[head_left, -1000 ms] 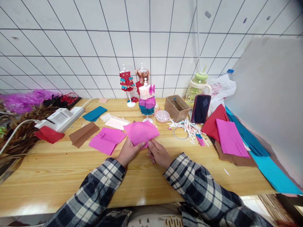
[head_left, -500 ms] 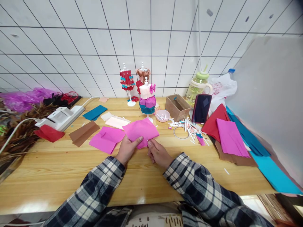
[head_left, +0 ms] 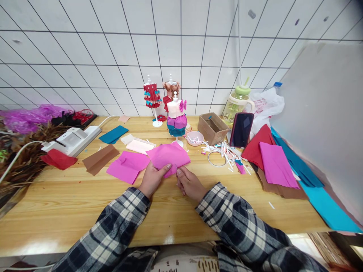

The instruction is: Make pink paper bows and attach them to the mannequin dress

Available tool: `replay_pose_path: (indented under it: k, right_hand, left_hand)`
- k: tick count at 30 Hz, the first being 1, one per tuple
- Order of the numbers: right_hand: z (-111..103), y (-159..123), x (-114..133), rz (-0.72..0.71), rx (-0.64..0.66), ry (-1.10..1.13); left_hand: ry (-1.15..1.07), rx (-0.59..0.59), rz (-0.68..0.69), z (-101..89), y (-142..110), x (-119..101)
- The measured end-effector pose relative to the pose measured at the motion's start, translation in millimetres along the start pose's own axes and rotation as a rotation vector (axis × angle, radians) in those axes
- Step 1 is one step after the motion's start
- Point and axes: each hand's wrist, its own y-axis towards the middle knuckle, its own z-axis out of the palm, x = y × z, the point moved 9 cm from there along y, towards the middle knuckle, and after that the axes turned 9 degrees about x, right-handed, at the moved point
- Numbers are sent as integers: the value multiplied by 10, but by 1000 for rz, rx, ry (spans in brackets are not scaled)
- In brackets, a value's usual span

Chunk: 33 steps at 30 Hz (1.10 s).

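A sheet of pink crepe paper point(head_left: 169, 154) is held up over the table in front of me. My left hand point(head_left: 153, 179) grips its lower left side, thumb on top and fingers behind. At the sheet's lower edge, thumb and forefinger of my right hand point(head_left: 190, 184) are pinched together on the paper; its other fingers are curled in. Whether a smaller piece is between those fingertips is too fine to see. A second pink crepe sheet point(head_left: 127, 166) lies flat to the left. Behind the held sheet stands a small white dress form point(head_left: 176, 117) dressed in pale pink, magenta and teal paper.
Two more dressed forms point(head_left: 152, 96) stand by the tiled wall. White paper strips point(head_left: 227, 151) lie around a ring, near a pink bowl point(head_left: 195, 138), cardboard box point(head_left: 213, 129) and phone point(head_left: 242, 130). Coloured crepe sheets point(head_left: 279, 164) are piled right; a power strip point(head_left: 75, 139) sits left.
Both hands stay almost where they were. The tiny white bit at my right fingertips no longer shows clearly, and the pink sheet has shifted very slightly left.
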Motion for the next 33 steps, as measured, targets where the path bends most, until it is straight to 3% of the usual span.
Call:
replay_pose_path:
  k: [33]
  right_hand:
    - [-38, 5, -55, 24, -30, -15]
  left_hand:
    - [-62, 58, -20, 60, -9, 40]
